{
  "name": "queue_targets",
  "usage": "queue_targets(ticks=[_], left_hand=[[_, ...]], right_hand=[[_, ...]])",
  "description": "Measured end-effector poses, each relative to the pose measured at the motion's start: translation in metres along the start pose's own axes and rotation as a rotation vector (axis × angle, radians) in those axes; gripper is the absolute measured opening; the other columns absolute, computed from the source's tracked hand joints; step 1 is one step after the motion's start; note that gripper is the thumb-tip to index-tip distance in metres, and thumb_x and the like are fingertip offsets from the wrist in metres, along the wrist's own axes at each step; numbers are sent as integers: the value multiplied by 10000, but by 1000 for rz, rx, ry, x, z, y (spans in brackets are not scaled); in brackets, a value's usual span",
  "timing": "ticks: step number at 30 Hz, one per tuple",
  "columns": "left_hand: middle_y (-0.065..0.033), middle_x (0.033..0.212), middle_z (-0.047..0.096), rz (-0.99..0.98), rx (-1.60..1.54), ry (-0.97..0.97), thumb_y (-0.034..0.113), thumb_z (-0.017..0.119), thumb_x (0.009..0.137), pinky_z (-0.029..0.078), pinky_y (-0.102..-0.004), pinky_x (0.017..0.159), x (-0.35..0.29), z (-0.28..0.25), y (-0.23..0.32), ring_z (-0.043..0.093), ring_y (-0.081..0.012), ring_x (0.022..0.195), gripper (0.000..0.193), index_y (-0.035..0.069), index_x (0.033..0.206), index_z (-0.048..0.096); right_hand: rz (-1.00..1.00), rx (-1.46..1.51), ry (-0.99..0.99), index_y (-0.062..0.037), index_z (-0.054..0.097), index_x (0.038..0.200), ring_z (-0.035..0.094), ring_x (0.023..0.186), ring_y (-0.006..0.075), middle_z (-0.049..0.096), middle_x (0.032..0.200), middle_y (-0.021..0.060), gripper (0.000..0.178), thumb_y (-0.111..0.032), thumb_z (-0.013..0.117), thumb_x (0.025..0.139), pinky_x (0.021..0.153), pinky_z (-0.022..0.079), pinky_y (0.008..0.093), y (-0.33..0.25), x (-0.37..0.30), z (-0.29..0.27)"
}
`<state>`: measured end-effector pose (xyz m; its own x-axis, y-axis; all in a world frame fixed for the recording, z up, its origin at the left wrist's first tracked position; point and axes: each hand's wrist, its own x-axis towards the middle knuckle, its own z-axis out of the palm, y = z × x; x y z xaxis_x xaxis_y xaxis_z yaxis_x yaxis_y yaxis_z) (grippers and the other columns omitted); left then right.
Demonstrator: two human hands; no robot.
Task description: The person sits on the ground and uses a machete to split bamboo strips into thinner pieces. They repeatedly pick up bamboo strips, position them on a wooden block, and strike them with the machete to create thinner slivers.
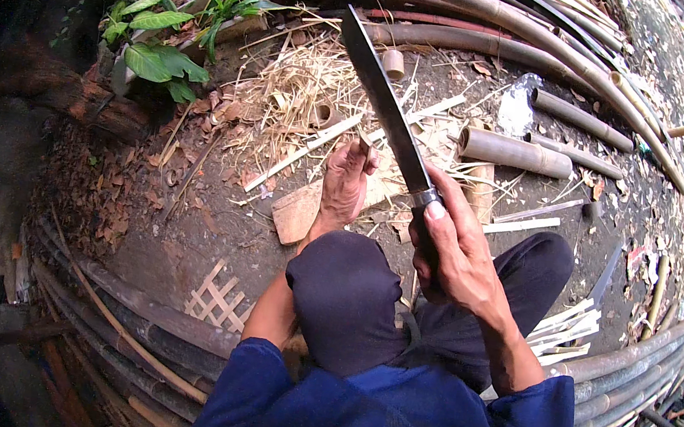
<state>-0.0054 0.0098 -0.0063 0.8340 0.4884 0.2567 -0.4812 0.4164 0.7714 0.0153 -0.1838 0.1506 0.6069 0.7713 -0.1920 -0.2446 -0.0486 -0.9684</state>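
My right hand (460,248) is wrapped around the black handle of a machete, thumb along its top. The long dark blade (384,100) points up and forward, tilted to the left, raised above the ground. To its left, my left hand (344,184) is closed with a small piece of bamboo (365,144) between thumb and fingers. That piece is seen nearly edge-on, so its full shape is hidden. Below the hands lies a flat wooden block (295,215). My bent knees, in dark trousers, hide part of the ground and my left forearm.
Bamboo shavings (306,83) cover the ground ahead. A thick cut bamboo section (517,153) lies right of the blade. Long poles (500,12) bound the far side, others (177,325) the near side. A woven lattice (219,296), pale strips (560,331) and a saw blade (608,273) lie nearby.
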Motion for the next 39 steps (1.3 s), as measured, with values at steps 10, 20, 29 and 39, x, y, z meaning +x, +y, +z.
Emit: queue_targets(ticks=[10, 20, 29, 39], left_hand=[[38, 834, 575, -104, 52, -10, 437, 583, 939, 359, -258, 741, -6, 0, 1, 467, -72, 782, 363, 80, 917, 645], [64, 809, 553, -111, 56, -32, 431, 590, 937, 352, -250, 707, -8, 8, 4, 443, -62, 748, 335, 102, 909, 646], [37, 733, 501, -87, 147, 10, 520, 576, 921, 324, -246, 649, -3, 19, 10, 423, -73, 687, 472, 54, 855, 615], [41, 721, 539, -92, 159, -17, 451, 652, 894, 340, -245, 644, 2, 3, 2, 452, -67, 676, 395, 66, 811, 626]], right_hand=[[45, -107, -18, -86, 355, 1447, 440, 586, 60, 461, 766, -5, 446, -216, 408, 1023, 516, 404, 247, 2, 3, 1], [-69, -311, 12, -35, 376, 1405, 496, 746, 139, 522, 820, 54, 416, -220, 396, 1032, 704, 435, 307, -3, -3, 1], [-192, -546, 35, -114, 366, 1412, 643, 790, 409, 608, 822, 242, 435, -154, 452, 988, 719, 484, 439, 10, -1, 8], [-248, -544, 118, -136, 373, 1427, 632, 839, 464, 621, 842, 285, 471, -127, 482, 968, 735, 492, 464, 19, 7, 15]])
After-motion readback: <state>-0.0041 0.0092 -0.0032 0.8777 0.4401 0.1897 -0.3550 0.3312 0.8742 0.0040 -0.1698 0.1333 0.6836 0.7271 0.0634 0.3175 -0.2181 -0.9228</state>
